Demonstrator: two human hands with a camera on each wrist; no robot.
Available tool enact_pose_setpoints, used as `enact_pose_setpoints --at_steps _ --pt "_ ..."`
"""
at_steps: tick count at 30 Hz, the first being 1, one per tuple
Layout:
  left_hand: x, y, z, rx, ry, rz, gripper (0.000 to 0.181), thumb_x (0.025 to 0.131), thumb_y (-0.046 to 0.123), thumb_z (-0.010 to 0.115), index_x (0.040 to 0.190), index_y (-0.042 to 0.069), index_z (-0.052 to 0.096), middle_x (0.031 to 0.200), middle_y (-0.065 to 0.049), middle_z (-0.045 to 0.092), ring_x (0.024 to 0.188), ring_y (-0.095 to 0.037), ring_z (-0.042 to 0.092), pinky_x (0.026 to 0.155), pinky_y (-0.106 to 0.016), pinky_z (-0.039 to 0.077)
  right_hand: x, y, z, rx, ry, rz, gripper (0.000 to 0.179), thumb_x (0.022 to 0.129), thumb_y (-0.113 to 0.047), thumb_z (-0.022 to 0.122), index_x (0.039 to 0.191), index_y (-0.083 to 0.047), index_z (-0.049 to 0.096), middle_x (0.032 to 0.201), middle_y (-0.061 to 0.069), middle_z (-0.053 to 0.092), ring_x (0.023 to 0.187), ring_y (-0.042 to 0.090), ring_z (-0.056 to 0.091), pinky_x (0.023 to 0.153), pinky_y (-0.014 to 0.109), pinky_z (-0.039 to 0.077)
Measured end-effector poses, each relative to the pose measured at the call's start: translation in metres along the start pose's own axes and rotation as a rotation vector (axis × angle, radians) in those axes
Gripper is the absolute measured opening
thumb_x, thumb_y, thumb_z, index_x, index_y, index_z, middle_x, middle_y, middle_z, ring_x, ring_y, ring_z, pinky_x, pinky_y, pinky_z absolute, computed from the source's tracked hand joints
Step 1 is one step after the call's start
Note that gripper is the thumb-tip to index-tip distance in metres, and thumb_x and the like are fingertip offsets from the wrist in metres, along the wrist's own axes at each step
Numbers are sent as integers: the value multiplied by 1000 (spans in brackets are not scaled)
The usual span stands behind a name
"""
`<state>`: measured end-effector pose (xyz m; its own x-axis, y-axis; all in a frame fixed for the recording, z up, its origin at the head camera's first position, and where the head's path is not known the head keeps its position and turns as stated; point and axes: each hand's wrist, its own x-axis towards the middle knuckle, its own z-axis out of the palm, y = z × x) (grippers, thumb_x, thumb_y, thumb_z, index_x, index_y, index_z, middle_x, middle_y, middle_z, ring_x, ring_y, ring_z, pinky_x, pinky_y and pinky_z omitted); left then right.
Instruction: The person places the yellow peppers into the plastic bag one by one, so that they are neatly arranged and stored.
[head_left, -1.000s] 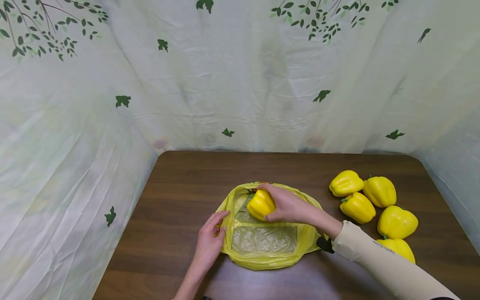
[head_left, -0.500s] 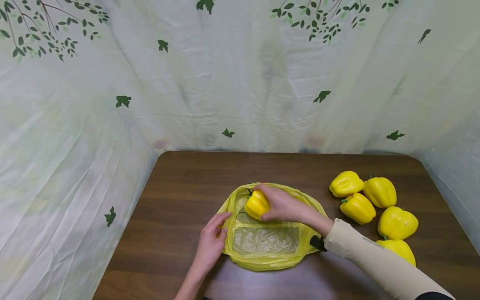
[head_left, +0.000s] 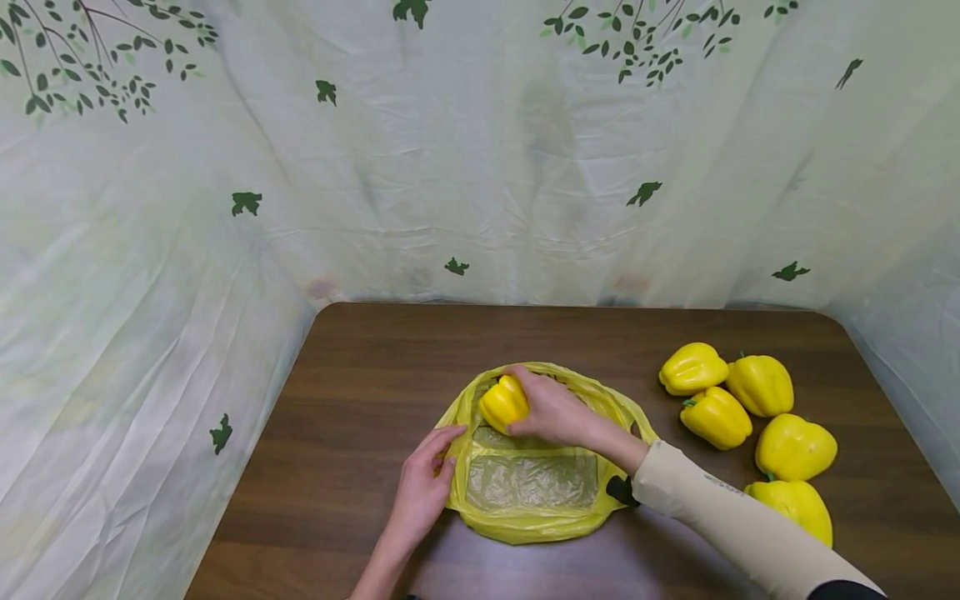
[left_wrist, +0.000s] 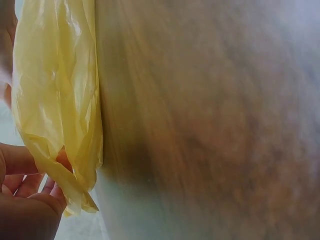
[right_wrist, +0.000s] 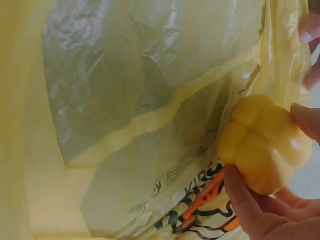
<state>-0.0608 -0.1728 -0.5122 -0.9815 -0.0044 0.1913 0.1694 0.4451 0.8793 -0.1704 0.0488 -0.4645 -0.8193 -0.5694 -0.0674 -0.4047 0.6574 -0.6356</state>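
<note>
Left hand low at centre-left, bare forearm rising from the bottom edge and angled up and slightly right; fingers extended forward, loosely together, thumb on the inner side; in the left wrist view fingertips curl in and pinch a thin fold. Right hand further forward, palm down, fingers curled in a rounded grip, knuckles uppermost; right forearm in a pale cream sleeve enters from the lower right and runs diagonally up and left; wrist bare past the cuff; in the right wrist view thumb and fingers wrap from opposite sides.
</note>
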Motion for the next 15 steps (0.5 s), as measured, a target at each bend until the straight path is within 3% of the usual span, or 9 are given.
enact_pose_setpoints --at_steps 9,15 --pt "0 3 0 -1 -14 -43 46 84 -19 60 122 6 68 122 2 63 108 -19 59 79 -28 53 4 1 7 37 41 40 82 75 -33 85 141 -12 43 108 1 61 86 15 57 74 35 49" --pt "0 5 0 -2 -27 -47 46 84 -18 59 123 6 67 123 1 63 109 -19 59 81 -30 53 6 2 9 30 50 81 85 76 -36 84 145 -10 40 114 4 61 89 16 58 77 35 49"
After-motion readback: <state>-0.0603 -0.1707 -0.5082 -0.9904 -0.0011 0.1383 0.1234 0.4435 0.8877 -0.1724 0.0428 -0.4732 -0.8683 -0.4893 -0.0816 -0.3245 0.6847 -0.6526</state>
